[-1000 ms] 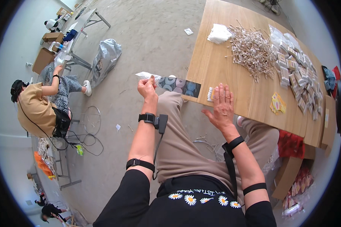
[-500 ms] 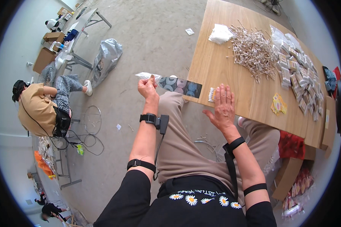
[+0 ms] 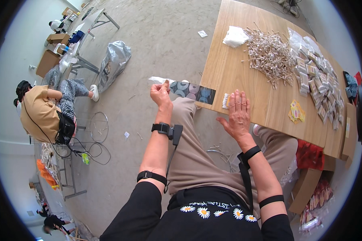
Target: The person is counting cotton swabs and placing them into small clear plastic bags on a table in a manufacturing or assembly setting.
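My left hand (image 3: 161, 93) is raised over my knee and pinches the end of a long clear pouch (image 3: 189, 90) with dark round patterns; the pouch stretches right to the wooden table's (image 3: 245, 64) near edge. My right hand (image 3: 238, 114) lies flat, fingers spread, on the table edge, resting on a small bundle of cotton swabs (image 3: 226, 101). A big heap of cotton swabs (image 3: 269, 54) lies farther back on the table.
Several filled clear packets (image 3: 315, 76) line the table's right side, with a white tissue wad (image 3: 235, 36) and yellow sachets (image 3: 296, 111). A person in a tan shirt (image 3: 40, 112) sits on the floor at left. A silver bag (image 3: 114, 64) and folding tables (image 3: 80, 32) stand beyond.
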Motion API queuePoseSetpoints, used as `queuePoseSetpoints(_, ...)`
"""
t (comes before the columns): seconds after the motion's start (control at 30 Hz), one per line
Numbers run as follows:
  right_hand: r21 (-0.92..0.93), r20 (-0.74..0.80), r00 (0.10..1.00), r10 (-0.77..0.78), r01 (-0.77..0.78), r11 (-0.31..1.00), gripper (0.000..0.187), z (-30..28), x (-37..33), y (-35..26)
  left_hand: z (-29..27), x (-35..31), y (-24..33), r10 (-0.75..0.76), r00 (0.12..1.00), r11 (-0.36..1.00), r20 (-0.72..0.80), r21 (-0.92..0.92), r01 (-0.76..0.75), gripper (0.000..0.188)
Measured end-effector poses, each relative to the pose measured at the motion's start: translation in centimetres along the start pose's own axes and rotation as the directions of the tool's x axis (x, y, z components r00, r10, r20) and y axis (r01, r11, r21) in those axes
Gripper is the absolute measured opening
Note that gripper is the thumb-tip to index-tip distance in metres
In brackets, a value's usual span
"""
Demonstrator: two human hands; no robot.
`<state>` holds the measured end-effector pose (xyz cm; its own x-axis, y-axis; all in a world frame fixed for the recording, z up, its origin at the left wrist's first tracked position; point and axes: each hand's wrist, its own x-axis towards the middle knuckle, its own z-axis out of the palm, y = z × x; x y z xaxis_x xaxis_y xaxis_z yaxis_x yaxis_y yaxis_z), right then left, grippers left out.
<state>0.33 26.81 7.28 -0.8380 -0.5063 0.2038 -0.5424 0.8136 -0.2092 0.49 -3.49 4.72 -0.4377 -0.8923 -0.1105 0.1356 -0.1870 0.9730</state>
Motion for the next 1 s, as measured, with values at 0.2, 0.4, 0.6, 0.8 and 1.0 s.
queuePoseSetpoints(0.2, 0.000, 0.010, 1.000, 0.010, -0.010, 1.000, 0.111, 0.0, 0.0, 0.1, 0.2, -0.9, 0.2, -0.062, 0.998, 0.998, -0.007, 0.009, 0.062, 0.031)
queuePoseSetpoints(0.4, -0.011, 0.016, 1.000, 0.006, -0.005, 1.000, 0.111, 0.0, 0.0, 0.1, 0.5, -2.2, 0.5, -0.185, 0.983, 0.980, 0.003, -0.074, 0.185, 0.030)
queuePoseSetpoints(0.6, -0.013, 0.018, 1.000, 0.012, -0.011, 1.000, 0.110, -0.1, -0.1, 0.1, 1.5, -4.0, 0.3, -0.299, 0.954, 0.944, 0.008, -0.146, 0.297, 0.032)
queuePoseSetpoints(0.8, 0.007, 0.014, 1.000, 0.008, -0.008, 1.000, 0.110, -0.3, 0.0, 0.0, 2.6, -6.0, -0.7, -0.338, 0.939, 0.930, 0.057, -0.129, 0.343, 0.033)
queuePoseSetpoints(1.0, 0.017, 0.004, 1.000, 0.006, -0.006, 1.000, 0.110, -0.2, 0.0, 0.0, 4.0, -8.1, -1.2, -0.315, 0.946, 0.937, 0.078, -0.133, 0.323, 0.035)
